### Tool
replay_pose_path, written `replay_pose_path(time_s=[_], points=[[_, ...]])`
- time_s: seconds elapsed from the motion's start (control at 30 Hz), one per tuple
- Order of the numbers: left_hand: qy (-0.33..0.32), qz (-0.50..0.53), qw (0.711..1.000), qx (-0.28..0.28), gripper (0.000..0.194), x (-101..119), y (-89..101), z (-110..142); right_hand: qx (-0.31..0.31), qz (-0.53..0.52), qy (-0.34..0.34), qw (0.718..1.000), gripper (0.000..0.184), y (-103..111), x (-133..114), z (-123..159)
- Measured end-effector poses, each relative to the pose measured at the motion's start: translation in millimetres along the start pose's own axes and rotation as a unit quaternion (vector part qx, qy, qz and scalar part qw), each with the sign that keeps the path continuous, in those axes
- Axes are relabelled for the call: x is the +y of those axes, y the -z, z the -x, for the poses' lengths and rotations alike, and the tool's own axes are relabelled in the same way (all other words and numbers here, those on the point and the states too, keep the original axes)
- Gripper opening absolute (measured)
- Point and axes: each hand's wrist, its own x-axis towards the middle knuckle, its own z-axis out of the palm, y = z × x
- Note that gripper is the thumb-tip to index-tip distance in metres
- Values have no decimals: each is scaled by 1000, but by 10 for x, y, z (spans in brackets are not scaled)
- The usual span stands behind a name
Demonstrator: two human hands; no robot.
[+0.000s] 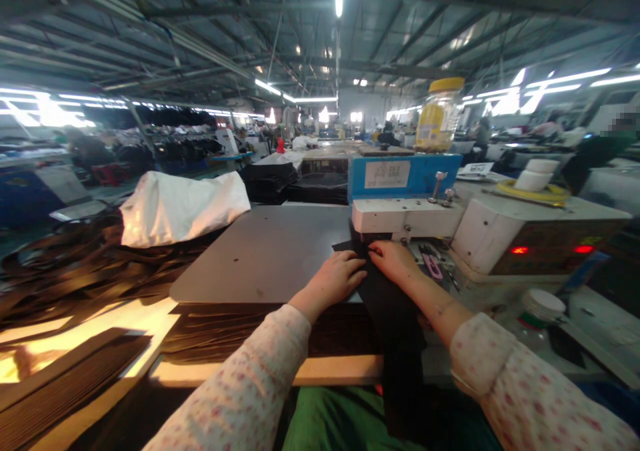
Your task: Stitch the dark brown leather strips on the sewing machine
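A long black fabric strip (pixel 393 304) runs from beneath the machine head (pixel 395 216) toward me and hangs over the table edge past my lap. My left hand (pixel 336 279) rests palm-down at the strip's left edge, fingers stretched out onto it; the thumb is hidden. On the other side, my right hand (pixel 393 259) has thumb and forefinger closed on the strip, close to the machine head. Under my left wrist, a grey metal plate (pixel 270 251) lies on a stack of dark fabric pieces (pixel 225 337). A pink-handled tool (pixel 432 264) lies right of my right hand.
A white control box (pixel 500 231) with red displays stands right of the machine. A yellow-lidded jar (pixel 440 117) tops the blue housing (pixel 405 171). White cloth (pixel 183 207) and heaped dark strips (pixel 90 257) lie left. A small lidded jar (pixel 543 307) stands at right.
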Motion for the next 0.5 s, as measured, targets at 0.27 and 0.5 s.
replay_pose_path(time_s=[0.27, 0.5], points=[[3, -2, 1000, 2, 31, 5, -4, 1, 2, 1, 1, 1000, 26, 9, -8, 10], [-2, 0, 1000, 4, 31, 4, -6, 3, 6, -1, -3, 1000, 25, -6, 11, -1]])
